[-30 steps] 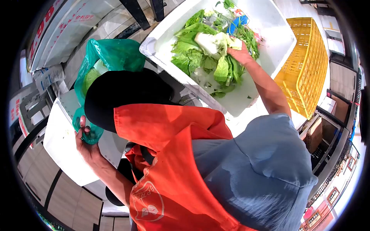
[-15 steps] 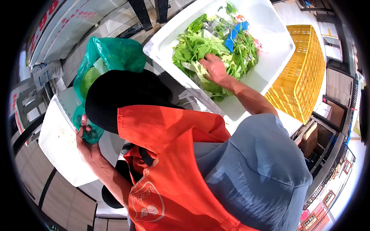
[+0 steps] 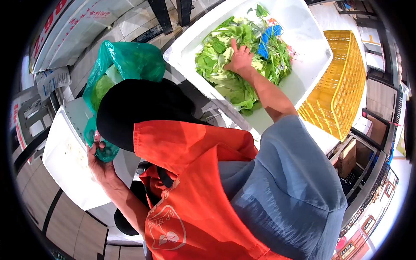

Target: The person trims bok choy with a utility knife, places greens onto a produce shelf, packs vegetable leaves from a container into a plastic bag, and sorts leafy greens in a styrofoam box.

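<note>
My left hand grips the gathered edge of a green plastic bag, fingers curled round the film. Pale green leaves show inside the bag, partly hidden by my black-clad knee. At the upper right, my right hand lies on a heap of leafy greens with its fingers spread, holding nothing I can see. The heap fills part of a white foam box. A blue mesh piece rests on the leaves just right of my fingers.
A yellow plastic crate stands right of the foam box. Beside my left hand is a white container. Foam boxes with red print are stacked at the upper left. Dark metal legs stand behind.
My right hand has moved up and slightly left over the greens, and its fingers have spread out. Some leaves beneath it have shifted. My left hand stays on the bag.
</note>
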